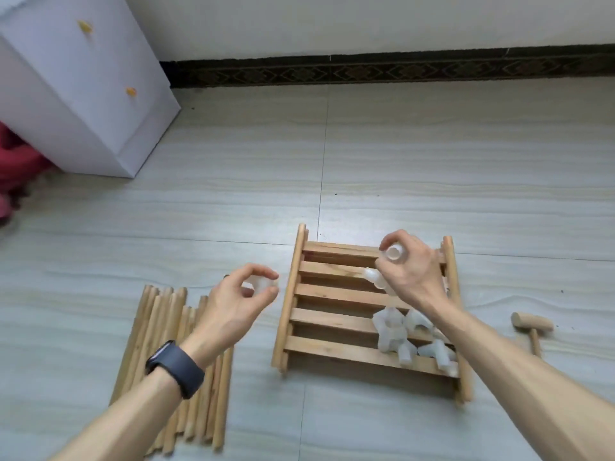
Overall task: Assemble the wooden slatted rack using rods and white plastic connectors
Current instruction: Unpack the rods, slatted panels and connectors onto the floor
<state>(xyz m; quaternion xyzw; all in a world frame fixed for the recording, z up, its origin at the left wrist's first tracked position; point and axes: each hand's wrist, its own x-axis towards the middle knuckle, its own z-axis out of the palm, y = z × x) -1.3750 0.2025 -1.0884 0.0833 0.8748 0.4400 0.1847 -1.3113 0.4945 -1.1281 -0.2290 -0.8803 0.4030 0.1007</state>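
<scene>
So, the plastic bits: one white connector (258,286) is pinched in the left grip (233,304) between thumb and fingertips. It's held up off the floor (432,161), just left of the slatted panel (332,297). A second connector (392,253) is clasped in the right grip (411,271) above the far slats, with its open socket turned toward the camera. So both grips are closed on plastic, nothing is let go.

Handling-wise, the connectors can be guessed to be very light, hollow and stiff, and smooth enough to slip. A pinch across the body rather than over the socket mouth is probably best, so the hole is left free for a rod end.

The rods (159,314) are laid side by side on the floor at the near left, partly under the left forearm. They look rigid and light, and are likely best taken near one end so the tip can be steered into a socket.

The connector pile (392,331) is heaped on the near-right slats, under the right forearm, so it would probably be spilled if the panel were lifted. A small wooden mallet (531,322) is lying on the floor to the right, apart from the panel, handy if a tight fit needs tapping. A white cabinet (83,94) and a red cloth (13,161) are off at the far left, out of the way.
</scene>
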